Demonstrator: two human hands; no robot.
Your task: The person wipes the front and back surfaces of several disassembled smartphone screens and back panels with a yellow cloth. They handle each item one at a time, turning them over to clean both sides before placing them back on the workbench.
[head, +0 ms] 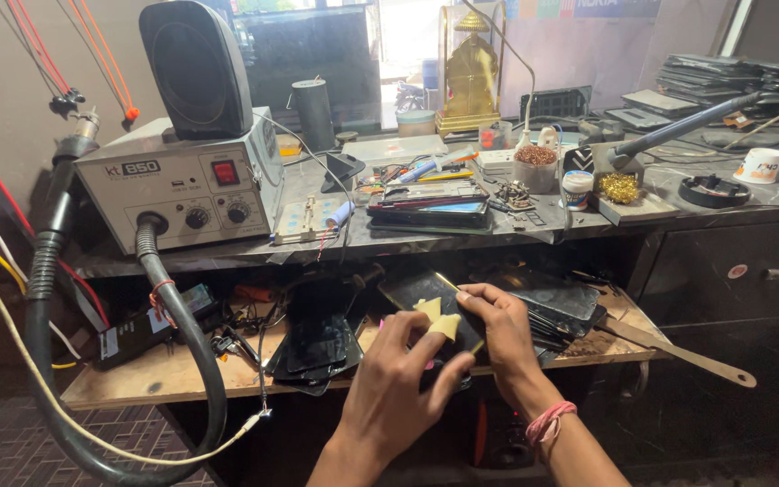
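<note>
- Both forearms come up from the bottom edge of the view and meet over the front edge of the lower wooden shelf (182,379), where the work sits close and low.
- Left hand (396,370) cradles a dark phone panel (426,298) from beneath, fingers curled up around its near edge, apparently to keep it tilted towards the eyes.
- Right hand (502,329), a pink band (547,422) on its wrist, has thumb and forefinger closed on a small yellow piece (442,322) pressed flat to the panel's face; whether it is cloth, sponge or tape I cannot tell.
- Stack of dark phone screens (317,347) lies just left of the hands on the same shelf, with more panels (556,302) just right, within easy reach.
- Hot-air rework station (182,185) stands at the left end of the upper counter (750,194), its thick hose (187,343) looping down past the shelf's left part.
- Several phones (430,207) lie stacked at the counter's middle front, and a brass-wool tip cleaner (619,188) sits farther right, well apart from both hands.
</note>
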